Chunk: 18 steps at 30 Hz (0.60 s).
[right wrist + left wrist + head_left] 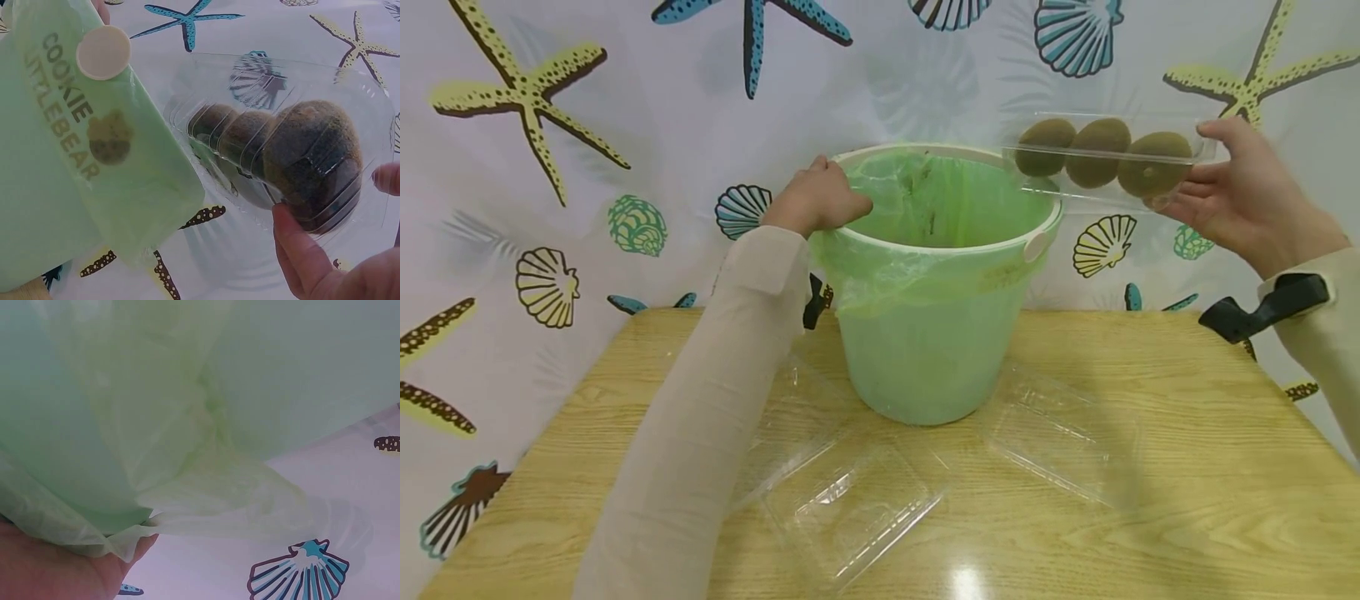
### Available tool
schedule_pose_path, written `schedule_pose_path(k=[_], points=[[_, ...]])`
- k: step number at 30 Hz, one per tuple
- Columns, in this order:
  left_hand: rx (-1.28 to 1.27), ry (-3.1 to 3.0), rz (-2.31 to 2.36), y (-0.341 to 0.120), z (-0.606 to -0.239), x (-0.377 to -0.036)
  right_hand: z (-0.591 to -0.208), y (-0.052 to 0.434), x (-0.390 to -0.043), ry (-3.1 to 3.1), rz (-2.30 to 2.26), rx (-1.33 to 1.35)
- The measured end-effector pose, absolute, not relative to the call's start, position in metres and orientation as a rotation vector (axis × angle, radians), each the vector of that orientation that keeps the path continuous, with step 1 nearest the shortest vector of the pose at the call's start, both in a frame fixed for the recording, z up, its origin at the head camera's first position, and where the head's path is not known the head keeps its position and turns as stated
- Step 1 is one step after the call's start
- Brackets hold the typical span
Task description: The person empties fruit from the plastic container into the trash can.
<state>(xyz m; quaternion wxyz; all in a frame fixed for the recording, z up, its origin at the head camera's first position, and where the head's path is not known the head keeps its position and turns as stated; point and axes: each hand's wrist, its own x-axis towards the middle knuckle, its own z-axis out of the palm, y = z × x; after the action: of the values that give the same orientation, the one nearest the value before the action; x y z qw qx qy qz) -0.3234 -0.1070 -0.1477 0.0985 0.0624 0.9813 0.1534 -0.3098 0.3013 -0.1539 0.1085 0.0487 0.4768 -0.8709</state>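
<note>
A light green bucket with a pale rim stands on the table, lined with a thin green plastic bag folded over the edge. My left hand grips the rim and liner at the left side; in the left wrist view part of this hand shows beside the loose bag. Right of the bucket and above the table, my right hand holds one end of a clear plastic box. Inside it lie three brown kiwifruit in a row. The right wrist view shows the kiwifruit through the plastic.
Several clear plastic trays or lids lie on the wooden table: one tray in front of the bucket, another tray to its right, one partly behind my left sleeve. A patterned cloth hangs behind.
</note>
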Motion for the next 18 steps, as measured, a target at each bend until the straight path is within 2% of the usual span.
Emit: schedule_pose_path(k=[18], points=[[0.18,2.915,0.449,-0.108,-0.15,-0.325,-0.143,0.236,-0.322,1.697,-2.331,-0.082]])
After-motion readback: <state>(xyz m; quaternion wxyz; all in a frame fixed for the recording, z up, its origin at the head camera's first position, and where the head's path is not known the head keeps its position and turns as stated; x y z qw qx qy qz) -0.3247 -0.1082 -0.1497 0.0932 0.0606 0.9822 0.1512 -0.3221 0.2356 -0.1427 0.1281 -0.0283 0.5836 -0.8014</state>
